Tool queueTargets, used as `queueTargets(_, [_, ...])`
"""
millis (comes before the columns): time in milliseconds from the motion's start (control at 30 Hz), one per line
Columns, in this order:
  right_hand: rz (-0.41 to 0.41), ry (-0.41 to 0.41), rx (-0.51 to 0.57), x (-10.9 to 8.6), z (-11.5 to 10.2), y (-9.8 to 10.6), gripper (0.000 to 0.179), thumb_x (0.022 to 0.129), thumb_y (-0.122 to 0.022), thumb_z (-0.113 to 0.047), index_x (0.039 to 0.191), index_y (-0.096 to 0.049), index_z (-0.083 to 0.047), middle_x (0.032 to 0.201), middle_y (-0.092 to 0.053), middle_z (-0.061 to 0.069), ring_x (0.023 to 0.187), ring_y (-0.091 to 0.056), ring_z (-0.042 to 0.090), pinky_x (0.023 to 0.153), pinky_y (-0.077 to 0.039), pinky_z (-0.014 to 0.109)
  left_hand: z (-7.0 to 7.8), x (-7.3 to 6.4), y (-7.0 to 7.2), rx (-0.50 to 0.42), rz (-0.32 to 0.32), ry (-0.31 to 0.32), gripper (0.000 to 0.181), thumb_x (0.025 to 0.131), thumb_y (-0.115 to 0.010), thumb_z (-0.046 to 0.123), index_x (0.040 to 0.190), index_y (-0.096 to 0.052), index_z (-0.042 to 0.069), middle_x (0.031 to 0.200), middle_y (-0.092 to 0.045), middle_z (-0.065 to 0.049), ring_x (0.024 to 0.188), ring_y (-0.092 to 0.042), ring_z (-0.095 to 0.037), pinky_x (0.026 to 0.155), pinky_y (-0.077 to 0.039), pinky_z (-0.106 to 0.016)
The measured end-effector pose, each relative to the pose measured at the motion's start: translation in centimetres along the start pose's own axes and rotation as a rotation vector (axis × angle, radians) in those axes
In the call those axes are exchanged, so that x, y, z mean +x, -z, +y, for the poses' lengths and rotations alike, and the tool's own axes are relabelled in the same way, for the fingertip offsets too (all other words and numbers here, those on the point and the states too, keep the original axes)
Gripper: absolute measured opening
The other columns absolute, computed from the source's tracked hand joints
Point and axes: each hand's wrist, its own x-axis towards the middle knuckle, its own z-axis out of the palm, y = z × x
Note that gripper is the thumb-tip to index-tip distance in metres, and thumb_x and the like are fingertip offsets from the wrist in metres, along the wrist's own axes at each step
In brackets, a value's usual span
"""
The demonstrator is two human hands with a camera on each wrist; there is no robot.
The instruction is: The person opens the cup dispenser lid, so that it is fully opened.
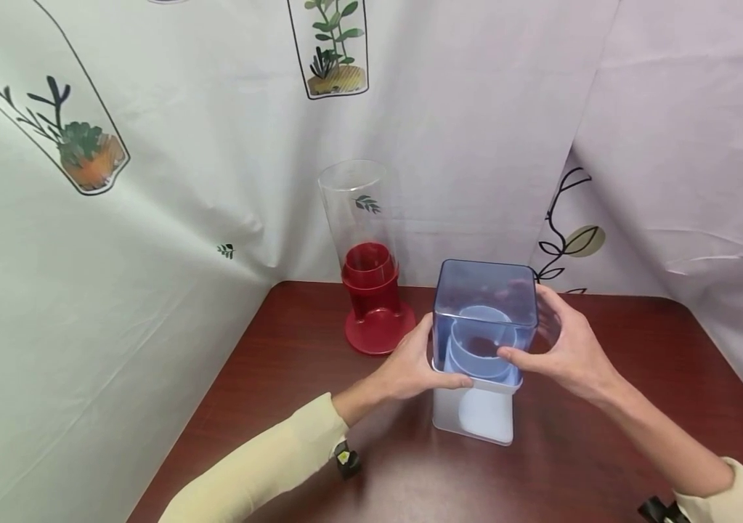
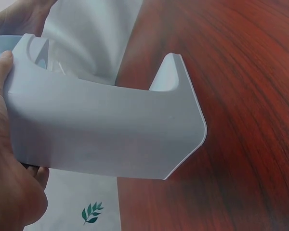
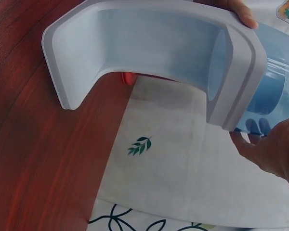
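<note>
A white dispenser stand (image 1: 447, 410) is upright close over the table, with a clear blue square container (image 1: 485, 287) on its top. Inside the blue walls shows a round blue collar (image 1: 484, 363). My left hand (image 1: 404, 369) grips the left side where stand and container meet, thumb across the front rim. On the other side my right hand (image 1: 574, 352) holds the container, thumb on its front face and fingers behind. The left wrist view shows the stand's smooth side (image 2: 106, 120) and foot; in the right wrist view its hollow inner curve (image 3: 154, 43) faces the camera.
Behind and to the left stands a red dispenser base (image 1: 378, 319) with a tall clear cylinder (image 1: 354, 211) on it. The dark red wooden table (image 1: 266, 421) ends at a white curtain (image 1: 476, 145) with plant prints, which also hangs along both sides.
</note>
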Motion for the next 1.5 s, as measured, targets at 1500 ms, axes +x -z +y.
queueTargets(1500, [0.027,-0.035,0.007,-0.10,-0.44,-0.35,0.086,0.078,-0.091,0.002,0.152,-0.048,-0.006,0.131,-0.065,-0.003,0.112,-0.066,0.008,0.097,-0.051,0.014,0.57,-0.11,0.15,0.059,0.005,0.018,0.095,0.074,-0.098,0.030,0.150,-0.041,0.025,0.133,-0.061,0.007,0.115,-0.062,-0.009,0.096,-0.057,-0.028])
